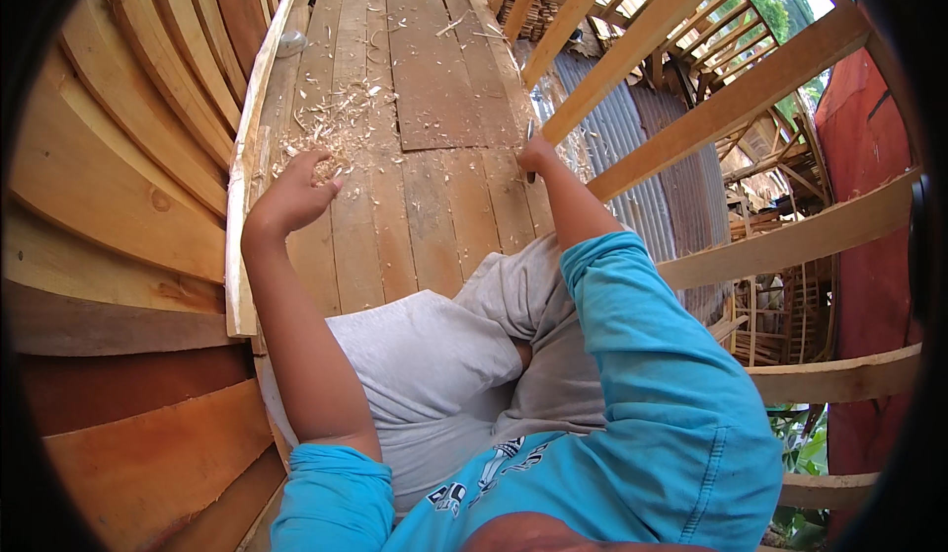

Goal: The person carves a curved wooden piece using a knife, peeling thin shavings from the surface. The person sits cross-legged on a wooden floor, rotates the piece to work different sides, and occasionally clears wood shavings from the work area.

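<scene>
My left hand (293, 195) is low over the floor, its fingers curved and apart. Just beyond its fingertips lies a loose pile of pale wood shavings (341, 122). Whether the fingers touch the shavings I cannot tell. To the right, my right hand (534, 155) is closed around a slim dark tool (530, 129) that sticks out both above and below the fist. Its exact kind does not show. That fist is close to the wooden railing and the right edge of the plank floor (425, 216).
A slatted wooden wall (128, 157) with a pale upright board edge (240, 187) stands close on the left. Wooden railing slats (731, 93) line the right, with corrugated metal sheets (632, 127) below. A small clear round object (291, 43) sits by the wall.
</scene>
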Tool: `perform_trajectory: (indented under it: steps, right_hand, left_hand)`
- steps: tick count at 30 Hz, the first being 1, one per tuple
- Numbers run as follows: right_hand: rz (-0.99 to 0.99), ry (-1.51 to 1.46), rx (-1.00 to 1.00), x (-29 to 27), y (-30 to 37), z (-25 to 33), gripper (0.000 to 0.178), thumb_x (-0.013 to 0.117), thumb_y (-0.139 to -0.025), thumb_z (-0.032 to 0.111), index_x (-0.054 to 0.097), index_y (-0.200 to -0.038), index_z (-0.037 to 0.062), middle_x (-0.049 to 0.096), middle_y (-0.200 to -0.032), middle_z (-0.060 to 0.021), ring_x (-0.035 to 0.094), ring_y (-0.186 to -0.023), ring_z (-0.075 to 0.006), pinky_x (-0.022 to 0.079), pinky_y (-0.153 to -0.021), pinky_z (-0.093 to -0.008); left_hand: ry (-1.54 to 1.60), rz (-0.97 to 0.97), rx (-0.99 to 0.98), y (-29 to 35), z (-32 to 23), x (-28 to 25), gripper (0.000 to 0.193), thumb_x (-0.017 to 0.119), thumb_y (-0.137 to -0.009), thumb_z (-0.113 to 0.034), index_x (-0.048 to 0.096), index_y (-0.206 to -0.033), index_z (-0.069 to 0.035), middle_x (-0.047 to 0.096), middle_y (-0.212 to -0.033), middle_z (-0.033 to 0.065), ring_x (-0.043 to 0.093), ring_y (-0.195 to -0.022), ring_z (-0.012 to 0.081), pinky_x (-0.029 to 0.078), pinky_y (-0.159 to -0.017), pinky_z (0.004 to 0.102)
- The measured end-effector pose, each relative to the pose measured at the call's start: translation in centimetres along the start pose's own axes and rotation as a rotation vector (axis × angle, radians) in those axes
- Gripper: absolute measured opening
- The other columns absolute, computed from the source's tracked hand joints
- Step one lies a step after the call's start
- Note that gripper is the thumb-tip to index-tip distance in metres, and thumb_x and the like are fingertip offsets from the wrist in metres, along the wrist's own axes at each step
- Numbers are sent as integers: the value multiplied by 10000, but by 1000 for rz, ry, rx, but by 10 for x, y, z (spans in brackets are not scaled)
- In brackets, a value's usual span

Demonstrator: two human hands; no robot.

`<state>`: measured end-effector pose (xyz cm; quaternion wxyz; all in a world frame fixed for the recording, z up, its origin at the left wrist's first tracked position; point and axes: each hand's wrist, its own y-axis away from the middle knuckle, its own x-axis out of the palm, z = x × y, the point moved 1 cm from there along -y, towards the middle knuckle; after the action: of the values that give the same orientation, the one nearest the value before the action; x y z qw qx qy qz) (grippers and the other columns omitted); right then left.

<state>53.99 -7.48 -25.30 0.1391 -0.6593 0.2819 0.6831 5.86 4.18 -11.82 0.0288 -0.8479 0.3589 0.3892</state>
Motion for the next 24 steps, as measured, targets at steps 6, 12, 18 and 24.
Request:
perform_trajectory:
  steps: [6, 12, 18, 24]
  right_hand:
    - [290, -557, -194, -13, 21, 107, 300, 594, -770, 103, 688, -1040, 13, 644, -702, -97, 618, -576, -193, 489, -511, -341]
    - [3, -527, 99, -37, -24, 54, 204, 573, -760, 106, 694, -870, -16, 692, -758, -187, 683, -662, -262, 530, -603, -365]
    - [28, -370, -68, -6, -31, 109, 188, 620, -714, 75, 664, -850, -48, 682, -835, -256, 687, -803, -368, 532, -709, -408]
    - [139, -655, -181, -15, 27, 195, 184, 585, -784, 64, 653, -929, -26, 682, -801, -227, 692, -723, -298, 529, -628, -390]
  left_hand:
    - [-47, 1, -45, 6, -3, -8, 594, 623, -932, -285, 405, -1432, -48, 487, -1407, 172, 577, -1180, 282, 469, -979, 369]
    - [-79, 69, -112, 10, -14, 6, 585, 622, -932, -285, 410, -1431, -63, 490, -1403, 169, 555, -1205, 292, 455, -994, 377]
    - [-95, 110, -159, 10, -22, -2, 585, 595, -936, -294, 411, -1421, -22, 426, -1453, 203, 449, -1322, 326, 371, -1088, 379]
    - [-131, 51, -154, 9, -13, 1, 595, 603, -937, -325, 404, -1434, -67, 462, -1438, 172, 502, -1279, 313, 415, -1051, 384]
